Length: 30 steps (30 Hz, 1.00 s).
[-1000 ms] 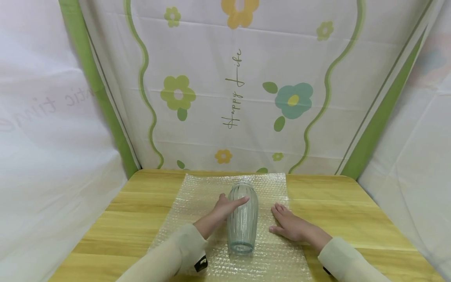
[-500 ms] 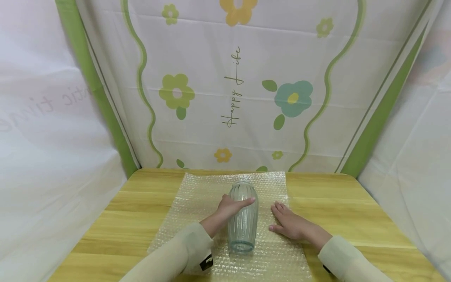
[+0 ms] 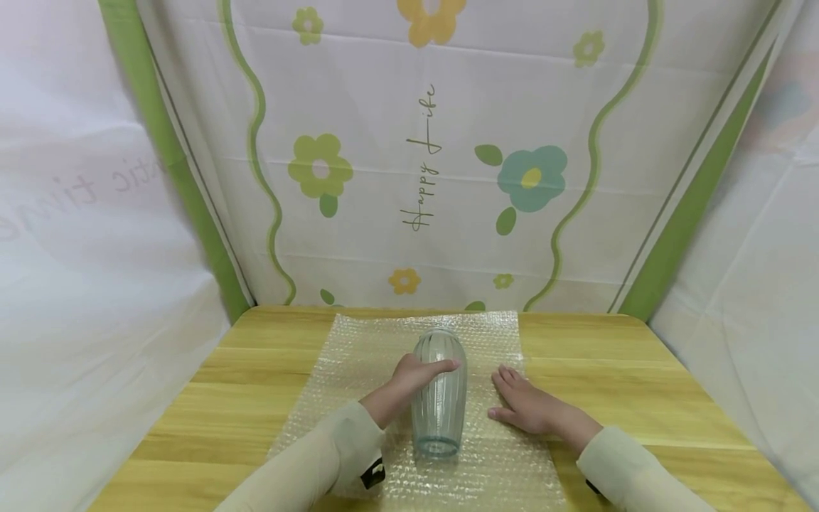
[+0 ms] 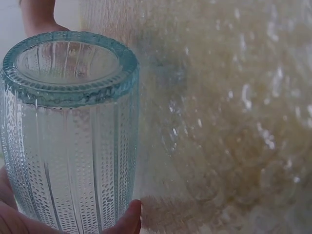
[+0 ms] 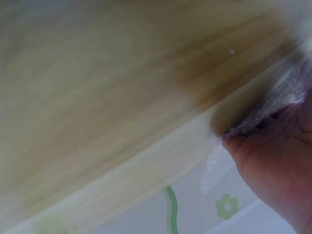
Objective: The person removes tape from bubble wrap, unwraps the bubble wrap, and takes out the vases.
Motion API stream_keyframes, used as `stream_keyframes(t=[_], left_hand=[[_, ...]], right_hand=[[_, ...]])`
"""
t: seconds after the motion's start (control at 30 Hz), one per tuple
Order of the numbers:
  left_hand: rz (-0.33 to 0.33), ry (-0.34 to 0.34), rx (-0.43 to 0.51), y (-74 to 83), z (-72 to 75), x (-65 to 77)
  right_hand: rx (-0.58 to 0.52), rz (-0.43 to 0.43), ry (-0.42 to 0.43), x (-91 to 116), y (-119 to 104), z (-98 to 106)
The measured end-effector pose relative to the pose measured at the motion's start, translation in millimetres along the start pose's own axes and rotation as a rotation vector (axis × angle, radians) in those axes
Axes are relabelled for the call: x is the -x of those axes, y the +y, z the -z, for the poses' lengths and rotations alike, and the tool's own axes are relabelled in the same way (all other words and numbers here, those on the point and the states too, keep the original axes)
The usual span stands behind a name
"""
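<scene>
A ribbed, pale blue-green clear glass vase (image 3: 440,416) lies on its side on a sheet of bubble wrap (image 3: 486,469), its thick base towards me. My left hand (image 3: 412,377) grips the vase from the left, thumb across the top; its other fingers are hidden behind the glass. In the left wrist view, the dotted vase wall (image 4: 73,156) shows close up with the left thumb (image 4: 127,219) against it. To the right of the vase, my right hand (image 3: 527,407) rests with extended fingers on the wrap's right edge. In the right wrist view, that hand (image 5: 275,161) overlaps the wrap's edge.
The bubble wrap lies on a wood-grain table (image 3: 224,398) and reaches nearly to its far edge. White cloth with flower prints (image 3: 358,235) hangs behind the table, and plain-looking white cloth (image 3: 77,320) hangs at both sides.
Over the last second, my left hand has shifted slightly to the right, with its thumb further across the vase. The right hand and the bubble wrap have stayed in place.
</scene>
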<state>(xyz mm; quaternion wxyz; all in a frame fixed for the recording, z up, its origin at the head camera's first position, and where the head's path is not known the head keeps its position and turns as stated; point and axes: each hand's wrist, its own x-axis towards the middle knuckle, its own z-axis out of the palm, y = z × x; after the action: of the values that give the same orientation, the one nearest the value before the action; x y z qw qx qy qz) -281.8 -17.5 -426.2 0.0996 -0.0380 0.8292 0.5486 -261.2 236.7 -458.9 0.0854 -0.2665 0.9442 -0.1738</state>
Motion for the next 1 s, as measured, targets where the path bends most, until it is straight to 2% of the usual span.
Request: stream_keyframes(t=[0.6, 1.0], left_hand=[[0.057, 0.013, 0.037, -0.4, 2.6, 0.5], [0.035, 0.029, 0.068, -4.0, 2.7, -1.4]], right_hand=[[0.018, -0.005, -0.001, -1.9, 3.7, -3.5], [0.025, -0.007, 0.000, -1.3, 2.3, -3.7]])
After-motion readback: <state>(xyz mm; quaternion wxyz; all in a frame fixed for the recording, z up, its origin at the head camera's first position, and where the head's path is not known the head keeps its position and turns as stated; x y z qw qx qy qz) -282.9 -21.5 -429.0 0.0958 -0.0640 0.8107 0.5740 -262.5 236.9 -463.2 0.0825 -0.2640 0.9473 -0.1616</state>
